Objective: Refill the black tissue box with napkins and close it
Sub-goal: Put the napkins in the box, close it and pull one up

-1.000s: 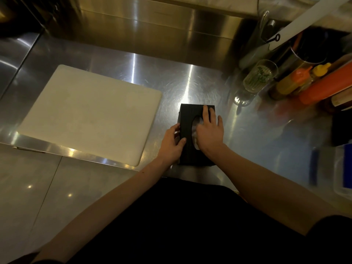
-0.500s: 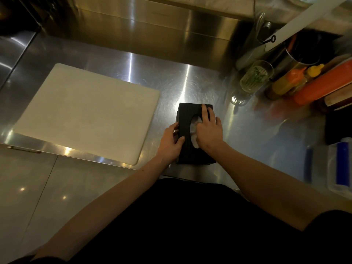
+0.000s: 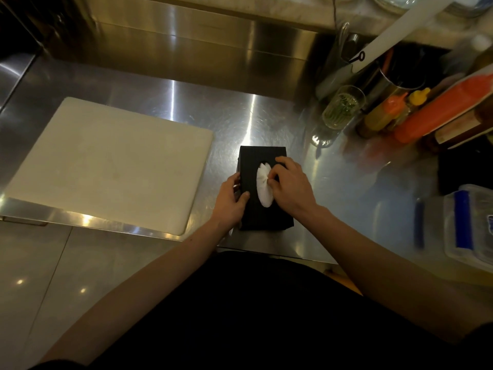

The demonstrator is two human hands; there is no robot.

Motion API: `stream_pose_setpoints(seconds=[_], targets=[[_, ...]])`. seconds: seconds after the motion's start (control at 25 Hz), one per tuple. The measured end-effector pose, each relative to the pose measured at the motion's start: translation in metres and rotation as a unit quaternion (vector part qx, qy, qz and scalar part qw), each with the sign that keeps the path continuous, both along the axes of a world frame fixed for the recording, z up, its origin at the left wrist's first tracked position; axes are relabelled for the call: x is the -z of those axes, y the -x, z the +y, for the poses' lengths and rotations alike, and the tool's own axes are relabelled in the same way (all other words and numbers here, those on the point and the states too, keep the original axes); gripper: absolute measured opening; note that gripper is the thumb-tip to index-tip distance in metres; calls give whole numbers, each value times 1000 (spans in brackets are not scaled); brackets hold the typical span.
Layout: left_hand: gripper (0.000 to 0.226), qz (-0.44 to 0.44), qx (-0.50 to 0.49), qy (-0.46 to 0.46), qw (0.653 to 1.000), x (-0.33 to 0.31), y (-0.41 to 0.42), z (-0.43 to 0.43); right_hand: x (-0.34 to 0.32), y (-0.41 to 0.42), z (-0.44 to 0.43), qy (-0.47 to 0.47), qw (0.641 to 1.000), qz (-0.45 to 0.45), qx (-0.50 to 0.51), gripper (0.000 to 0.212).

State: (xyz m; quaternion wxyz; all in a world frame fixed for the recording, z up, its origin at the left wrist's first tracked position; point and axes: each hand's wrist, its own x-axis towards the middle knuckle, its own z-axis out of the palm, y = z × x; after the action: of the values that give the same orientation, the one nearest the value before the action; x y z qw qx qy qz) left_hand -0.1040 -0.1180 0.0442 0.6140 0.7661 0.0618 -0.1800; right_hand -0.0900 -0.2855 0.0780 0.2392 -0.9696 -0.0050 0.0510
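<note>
Steadying the closed box on the steel counter with left hand gripping its side, right hand pinching the napkin at the slot, likely needing a gentle upward tug next.
</note>
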Motion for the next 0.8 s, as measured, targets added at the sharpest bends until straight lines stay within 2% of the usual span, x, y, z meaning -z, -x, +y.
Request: stream_pose_setpoints(seconds=[0.8], targets=[[53, 12, 13, -17, 1000, -3, -2, 1, -15, 17, -3, 6, 998, -56, 15, 14]])
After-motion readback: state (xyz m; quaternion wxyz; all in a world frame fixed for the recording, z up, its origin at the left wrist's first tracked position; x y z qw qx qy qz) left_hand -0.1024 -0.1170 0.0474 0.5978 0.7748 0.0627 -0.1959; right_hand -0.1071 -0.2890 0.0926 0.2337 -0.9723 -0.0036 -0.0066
